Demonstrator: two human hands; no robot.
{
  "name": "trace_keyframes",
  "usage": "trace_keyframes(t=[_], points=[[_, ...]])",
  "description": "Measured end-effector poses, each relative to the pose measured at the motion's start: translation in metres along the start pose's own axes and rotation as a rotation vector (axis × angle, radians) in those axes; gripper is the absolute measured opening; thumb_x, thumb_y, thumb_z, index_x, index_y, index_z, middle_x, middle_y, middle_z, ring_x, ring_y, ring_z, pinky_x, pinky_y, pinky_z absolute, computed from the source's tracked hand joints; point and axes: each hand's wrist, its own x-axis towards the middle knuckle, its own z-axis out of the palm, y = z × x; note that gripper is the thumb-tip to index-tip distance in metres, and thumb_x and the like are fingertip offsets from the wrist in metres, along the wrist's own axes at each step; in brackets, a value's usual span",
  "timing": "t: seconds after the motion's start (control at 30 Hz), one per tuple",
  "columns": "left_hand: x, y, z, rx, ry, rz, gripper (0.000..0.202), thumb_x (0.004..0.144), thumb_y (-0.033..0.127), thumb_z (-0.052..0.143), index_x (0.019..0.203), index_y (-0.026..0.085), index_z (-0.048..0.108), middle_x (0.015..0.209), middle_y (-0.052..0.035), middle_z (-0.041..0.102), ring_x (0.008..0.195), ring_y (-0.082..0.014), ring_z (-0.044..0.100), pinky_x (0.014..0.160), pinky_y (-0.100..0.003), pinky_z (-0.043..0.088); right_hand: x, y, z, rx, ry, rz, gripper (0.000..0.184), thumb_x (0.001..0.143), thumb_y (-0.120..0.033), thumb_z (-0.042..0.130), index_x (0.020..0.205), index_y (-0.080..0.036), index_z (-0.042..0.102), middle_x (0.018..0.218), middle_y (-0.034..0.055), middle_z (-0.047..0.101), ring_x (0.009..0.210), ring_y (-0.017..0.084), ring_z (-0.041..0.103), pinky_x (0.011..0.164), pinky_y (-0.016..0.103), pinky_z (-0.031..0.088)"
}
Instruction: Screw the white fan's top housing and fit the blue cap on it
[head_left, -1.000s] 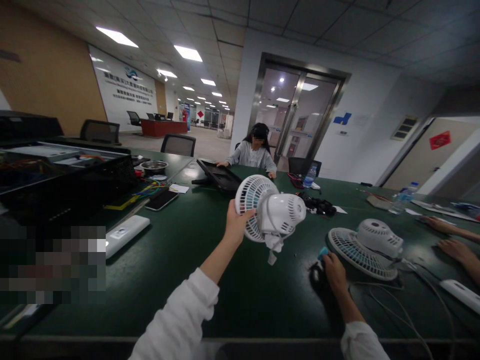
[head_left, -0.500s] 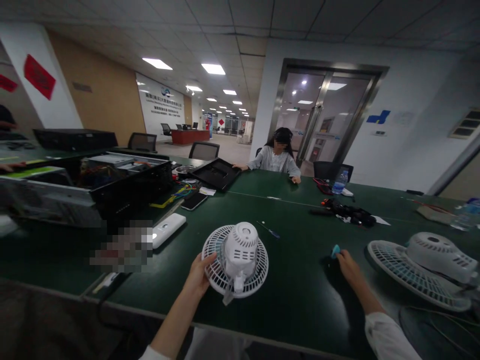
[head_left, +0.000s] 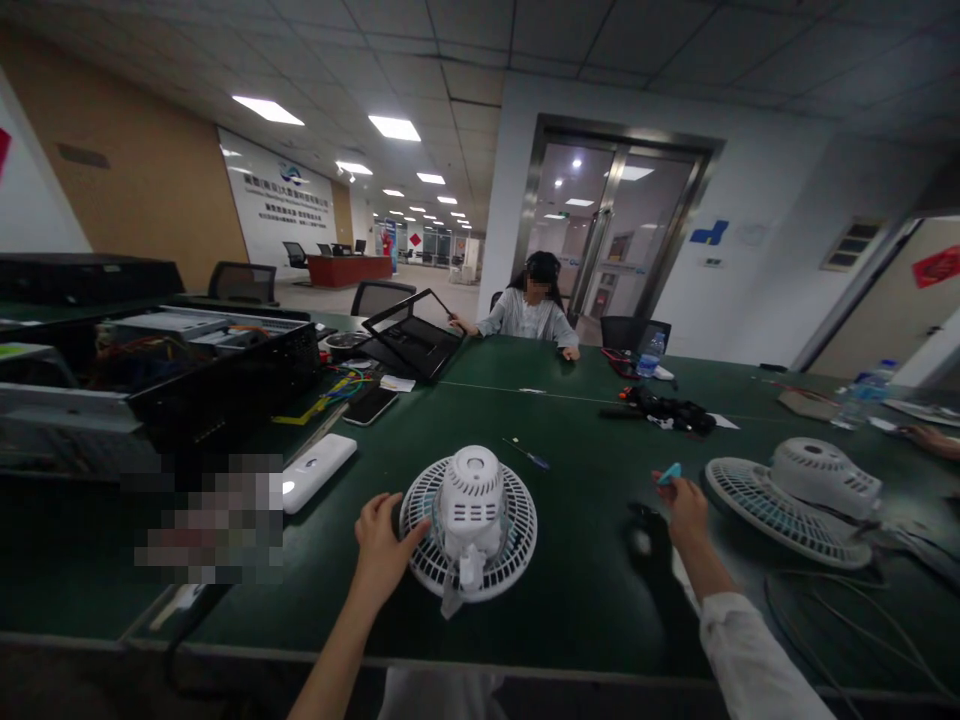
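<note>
A small white fan [head_left: 469, 520] lies grille-down on the green table [head_left: 570, 600] in front of me, its motor housing pointing up. My left hand [head_left: 381, 545] rests against the fan's left rim, fingers curled on the grille edge. My right hand [head_left: 682, 500] is raised a little above the table to the right, pinching a small light-blue object [head_left: 670, 473]. A small dark part [head_left: 643, 530] lies on the table just left of that hand.
A second white fan [head_left: 795, 495] lies grille-down at the right with cables [head_left: 825, 610] trailing. A small screwdriver [head_left: 527, 455] lies beyond my fan. A white box [head_left: 311, 470], phone [head_left: 369, 405] and open computer case [head_left: 187, 370] stand at left. A person [head_left: 529, 305] sits across.
One second ago my left hand held the fan up in the air; it now lies grille-down on the table. My right hand has lifted slightly off the table with the blue object.
</note>
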Motion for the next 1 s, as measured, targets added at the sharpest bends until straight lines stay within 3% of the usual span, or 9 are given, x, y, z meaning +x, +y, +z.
trace_keyframes(t=[0.07,0.13,0.23,0.33,0.43,0.53,0.67,0.77,1.0], points=[[-0.003,0.006,0.002,-0.020,0.000,0.029,0.049,0.062,0.039,0.062,0.103,0.013,0.054,0.120,-0.0141,0.047,0.121,-0.0335,0.038,0.105,-0.050,0.026,-0.005,-0.008,-0.001,-0.052,-0.042,-0.028,0.032,0.086,-0.032,0.051,0.114,-0.016,0.051,0.113,0.0075,0.055,0.094,0.019,0.057,0.078,0.040,0.049],[-0.008,0.018,0.006,-0.099,-0.021,0.072,0.048,0.070,0.043,0.055,0.110,0.016,0.050,0.121,-0.0110,0.048,0.118,-0.0280,0.044,0.103,-0.044,0.032,-0.016,-0.017,0.004,-0.113,-0.123,-0.090,0.032,0.086,-0.032,0.051,0.113,-0.016,0.052,0.112,0.0072,0.055,0.094,0.019,0.057,0.078,0.040,0.049],[-0.011,0.039,0.013,-0.294,-0.079,0.165,0.045,0.076,0.041,0.053,0.116,0.021,0.047,0.123,-0.0090,0.049,0.118,-0.0253,0.045,0.103,-0.042,0.033,-0.043,-0.032,0.026,-0.209,-0.313,-0.230,0.029,0.087,-0.032,0.051,0.110,-0.016,0.053,0.109,0.0066,0.057,0.091,0.018,0.058,0.076,0.038,0.049],[-0.005,0.058,0.019,-0.337,-0.167,0.265,0.057,0.073,0.036,0.060,0.124,0.021,0.041,0.131,-0.0100,0.044,0.123,-0.0266,0.040,0.105,-0.043,0.029,-0.070,-0.045,0.056,-0.300,-0.447,-0.363,0.028,0.086,-0.032,0.051,0.110,-0.016,0.054,0.110,0.0067,0.057,0.092,0.018,0.057,0.078,0.039,0.049],[0.008,0.068,0.022,-0.363,-0.321,0.307,0.070,0.066,0.032,0.068,0.127,0.020,0.037,0.137,-0.0110,0.039,0.126,-0.0267,0.037,0.106,-0.041,0.027,-0.081,-0.052,0.071,-0.382,-0.474,-0.442,0.028,0.086,-0.032,0.051,0.109,-0.016,0.054,0.111,0.0068,0.056,0.093,0.018,0.057,0.079,0.040,0.048],[0.018,0.070,0.022,-0.363,-0.430,0.302,0.076,0.062,0.026,0.072,0.128,0.020,0.037,0.139,-0.0113,0.038,0.126,-0.0269,0.038,0.107,-0.041,0.026,-0.069,-0.048,0.061,-0.460,-0.399,-0.459,0.029,0.087,-0.033,0.050,0.110,-0.017,0.054,0.114,0.0072,0.055,0.097,0.019,0.056,0.082,0.041,0.047],[0.022,0.066,0.022,-0.408,-0.475,0.245,0.082,0.059,0.025,0.074,0.131,0.021,0.034,0.133,-0.0111,0.045,0.119,-0.0275,0.046,0.103,-0.042,0.032,-0.042,-0.021,0.024,-0.594,-0.212,-0.372,0.030,0.086,-0.031,0.051,0.113,-0.017,0.052,0.117,0.0078,0.053,0.100,0.021,0.054,0.084,0.043,0.046],[0.018,0.061,0.024,-0.401,-0.471,0.205,0.083,0.060,0.027,0.074,0.132,0.021,0.034,0.130,-0.0106,0.048,0.116,-0.0278,0.047,0.101,-0.042,0.034,-0.033,0.004,0.003,-0.682,-0.146,-0.307,0.030,0.086,-0.031,0.052,0.113,-0.017,0.052,0.116,0.0077,0.053,0.099,0.020,0.055,0.082,0.042,0.047],[0.007,0.055,0.028,-0.415,-0.433,0.179,0.081,0.063,0.031,0.072,0.132,0.022,0.033,0.133,-0.0114,0.044,0.121,-0.0296,0.043,0.101,-0.044,0.034,-0.026,0.030,-0.005,-0.774,-0.223,-0.238,0.028,0.087,-0.031,0.051,0.111,-0.017,0.053,0.114,0.0072,0.055,0.096,0.019,0.056,0.080,0.040,0.048]])
